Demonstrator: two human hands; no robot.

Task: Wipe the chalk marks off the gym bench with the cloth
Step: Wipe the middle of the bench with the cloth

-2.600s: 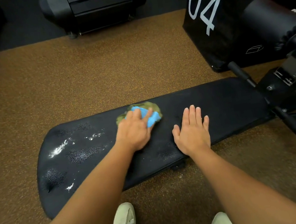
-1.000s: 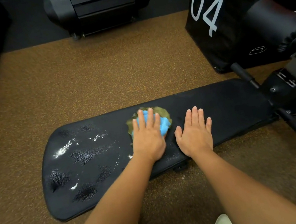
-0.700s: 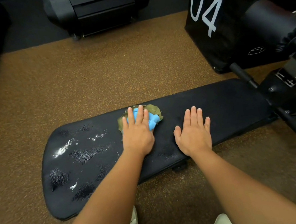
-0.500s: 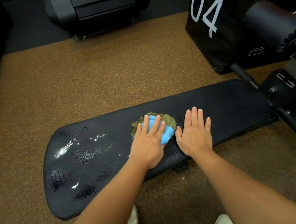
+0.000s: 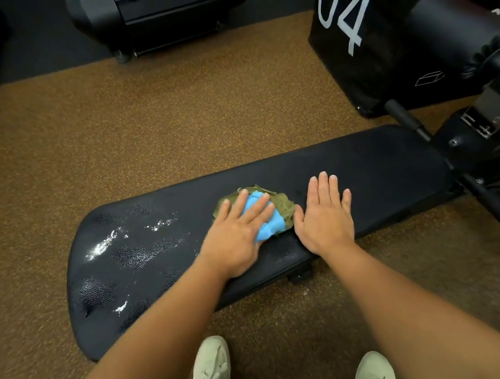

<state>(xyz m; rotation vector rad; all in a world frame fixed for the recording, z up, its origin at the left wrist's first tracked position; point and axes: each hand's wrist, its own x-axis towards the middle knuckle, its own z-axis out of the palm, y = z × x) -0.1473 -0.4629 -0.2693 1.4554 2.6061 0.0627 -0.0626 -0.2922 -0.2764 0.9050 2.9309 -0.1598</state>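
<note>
Chalk marks (image 5: pixel 105 245) still streak the left end of the black padded surface (image 5: pixel 370 170), white smears near the far edge and a smaller one close to the near edge. Nearest of all, two pale shoes (image 5: pixel 212 372) stand on the brown speckled floor (image 5: pixel 165 120) just in front of the pad, with both bare forearms reaching out over them. The left hand (image 5: pixel 234 241) lies flat with fingers spread, pressing down on the cloth (image 5: pixel 266 216), a crumpled blue and olive-green piece, about midway along the surface and to the right of the white smears. The right hand (image 5: pixel 324 213) is just beside it, open and empty, palm down on the pad, fingers together and pointing away; its thumb sits right against the cloth's edge. To the right the pad joins a black metal frame (image 5: pixel 491 210) with a round padded roller (image 5: pixel 455 29) above it. Behind that stands a black box (image 5: pixel 361 50) marked 04 in white. Farther back, past the brown floor, sits a black ribbed machine (image 5: pixel 164 6).
</note>
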